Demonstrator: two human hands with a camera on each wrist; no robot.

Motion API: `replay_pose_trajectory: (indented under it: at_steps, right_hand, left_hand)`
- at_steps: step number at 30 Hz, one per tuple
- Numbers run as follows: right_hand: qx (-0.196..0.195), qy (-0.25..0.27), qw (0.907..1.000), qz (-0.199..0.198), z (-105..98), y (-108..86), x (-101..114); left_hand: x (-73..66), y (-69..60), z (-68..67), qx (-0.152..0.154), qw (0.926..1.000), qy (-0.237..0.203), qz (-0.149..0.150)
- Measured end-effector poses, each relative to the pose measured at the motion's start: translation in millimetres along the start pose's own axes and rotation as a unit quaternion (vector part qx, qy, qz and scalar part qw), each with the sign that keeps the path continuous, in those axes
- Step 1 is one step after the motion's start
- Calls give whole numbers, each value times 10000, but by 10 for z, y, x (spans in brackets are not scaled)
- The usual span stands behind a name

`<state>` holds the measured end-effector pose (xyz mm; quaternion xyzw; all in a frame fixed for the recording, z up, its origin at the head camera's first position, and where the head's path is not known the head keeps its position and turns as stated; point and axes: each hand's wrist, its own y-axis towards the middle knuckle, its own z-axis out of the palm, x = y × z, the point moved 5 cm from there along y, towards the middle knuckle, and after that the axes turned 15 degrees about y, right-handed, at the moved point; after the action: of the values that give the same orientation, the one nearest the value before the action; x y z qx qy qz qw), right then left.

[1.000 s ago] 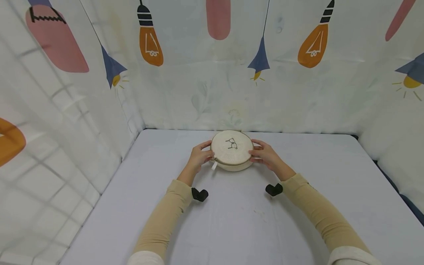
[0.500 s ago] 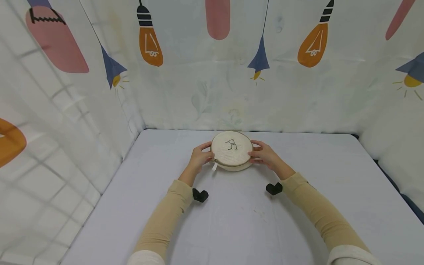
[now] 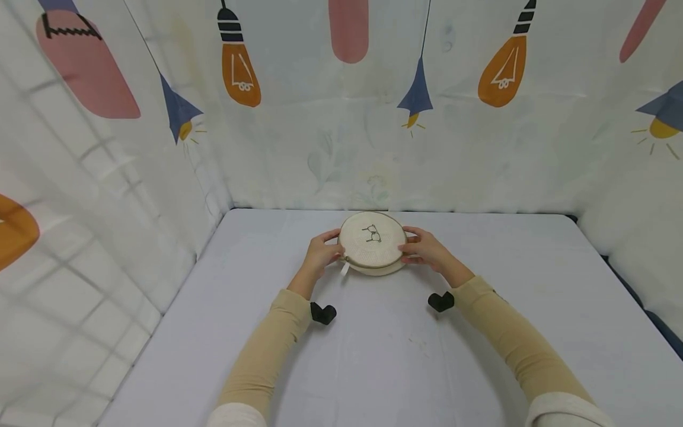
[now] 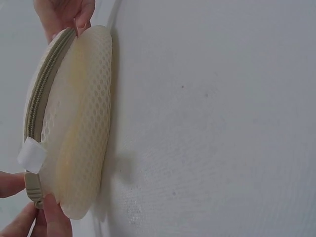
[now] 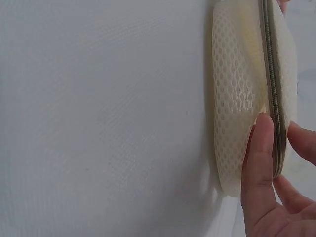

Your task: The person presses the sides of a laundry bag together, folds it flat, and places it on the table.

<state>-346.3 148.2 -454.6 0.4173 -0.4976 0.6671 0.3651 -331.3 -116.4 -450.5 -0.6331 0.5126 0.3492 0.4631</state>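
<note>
A round cream mesh laundry bag [image 3: 372, 243] sits near the far edge of the table, its lid marked with a small dark line drawing. My left hand [image 3: 322, 254] grips its left side, thumb at the lid's rim and fingers around the edge. On the opposite side, my right hand [image 3: 431, 252] holds the rim between thumb and fingers. Along the side in the left wrist view runs an olive zipper [image 4: 47, 81], shut, with its slider and a white tag [image 4: 32, 154] beside the left fingers. Something pale yellow shows faintly through the mesh in both wrist views.
The bag rests on a white-covered table [image 3: 373, 356]. A white curtain [image 3: 299, 148] printed with lamps and bulbs hangs close behind the table's far edge and along its left. Small black heart-shaped pieces [image 3: 323, 314] sit at both sleeve cuffs.
</note>
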Motion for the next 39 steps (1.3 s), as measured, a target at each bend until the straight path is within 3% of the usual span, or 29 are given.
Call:
replay_pose_trajectory:
  at_steps: [15, 39]
  right_hand:
    - [256, -736, 9969, -109, -4, 89, -23]
    - [223, -1041, 9942, -129, 41, 121, -8]
  left_hand:
    - [37, 25, -20, 117, 9991, 387, -144]
    - [43, 65, -26, 80, 9971, 711, -256]
